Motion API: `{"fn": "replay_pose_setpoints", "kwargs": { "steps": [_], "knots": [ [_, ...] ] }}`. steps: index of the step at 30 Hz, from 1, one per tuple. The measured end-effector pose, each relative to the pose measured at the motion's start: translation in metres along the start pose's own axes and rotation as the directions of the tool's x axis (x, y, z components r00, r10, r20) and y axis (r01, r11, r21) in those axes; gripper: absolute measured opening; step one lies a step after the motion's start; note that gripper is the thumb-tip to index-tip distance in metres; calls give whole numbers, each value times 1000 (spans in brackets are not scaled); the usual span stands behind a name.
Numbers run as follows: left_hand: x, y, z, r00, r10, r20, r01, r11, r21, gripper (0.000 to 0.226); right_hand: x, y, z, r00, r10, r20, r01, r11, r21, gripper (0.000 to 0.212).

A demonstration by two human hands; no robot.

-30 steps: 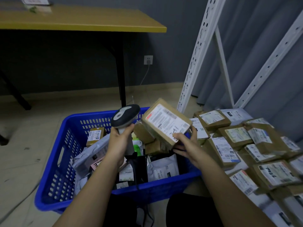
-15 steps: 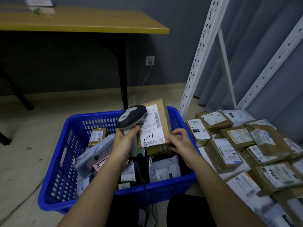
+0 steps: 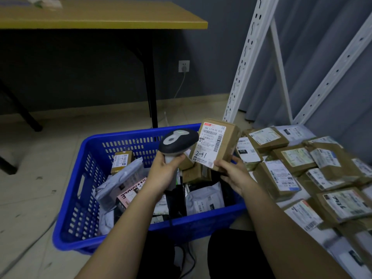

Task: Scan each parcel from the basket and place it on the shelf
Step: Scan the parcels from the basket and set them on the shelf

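Note:
My right hand [image 3: 234,174] grips the lower edge of a brown cardboard parcel [image 3: 216,143], held upright over the blue basket [image 3: 80,178]. Its white label faces me and bears a handwritten "241". My left hand [image 3: 165,170] grips the handle of a grey and black barcode scanner [image 3: 178,140], whose head sits just left of the label. Inside the basket lie several more parcels: a small brown box [image 3: 121,161], grey bags and a pink box. The white shelf [image 3: 298,130] on the right holds several labelled brown parcels.
A yellow-topped table [image 3: 104,17] with black legs stands behind the basket. White perforated shelf uprights [image 3: 244,61] rise at the right in front of a grey curtain. A wall socket [image 3: 183,66] with a cable is on the dark wall. A dark cable runs down by my knees.
The parcel was turned from lying tilted to upright with its label facing me, then lifted slightly right. The scanner stayed close to its left side.

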State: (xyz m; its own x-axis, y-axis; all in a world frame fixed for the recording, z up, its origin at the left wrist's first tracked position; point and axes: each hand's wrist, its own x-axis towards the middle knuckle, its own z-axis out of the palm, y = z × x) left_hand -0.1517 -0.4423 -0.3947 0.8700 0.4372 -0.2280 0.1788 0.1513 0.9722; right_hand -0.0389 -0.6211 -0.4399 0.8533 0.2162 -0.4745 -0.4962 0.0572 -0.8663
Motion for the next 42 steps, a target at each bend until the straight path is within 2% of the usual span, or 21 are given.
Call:
{"fn": "replay_pose_setpoints", "kwargs": {
  "steps": [4,9,12,20,28,33,36,39,42],
  "knots": [
    [-3,1,4,998,19,66,-23,998,54,40,-1,2,-1,1000,-22,5,22,1000,-17,85],
    [-6,-1,6,985,50,165,-78,983,168,52,3,4,-6,1000,-27,6,28,999,-35,84],
    [-8,1,8,979,49,199,-88,978,192,52,4,4,-7,1000,-28,12,29,998,-52,83],
    [-11,2,13,981,43,189,-82,976,202,41,2,4,-6,999,-37,8,37,999,-37,81],
    [-14,3,21,985,33,167,-54,991,121,34,-1,3,-14,1000,-13,-25,11,997,-70,81],
    [-16,4,42,976,67,208,-83,994,66,45,-18,-10,-37,997,-7,-82,2,999,-53,51],
    [-16,2,61,965,108,239,-120,992,35,37,-31,-11,-69,992,-12,-129,10,1000,-19,39],
    [-15,-2,82,956,118,268,-124,992,4,37,-48,-11,-110,963,-6,-268,24,998,62,21],
    [-14,-4,103,955,89,283,-90,996,-7,44,-66,-8,-156,900,-57,-433,97,993,71,26]
  ]
}}
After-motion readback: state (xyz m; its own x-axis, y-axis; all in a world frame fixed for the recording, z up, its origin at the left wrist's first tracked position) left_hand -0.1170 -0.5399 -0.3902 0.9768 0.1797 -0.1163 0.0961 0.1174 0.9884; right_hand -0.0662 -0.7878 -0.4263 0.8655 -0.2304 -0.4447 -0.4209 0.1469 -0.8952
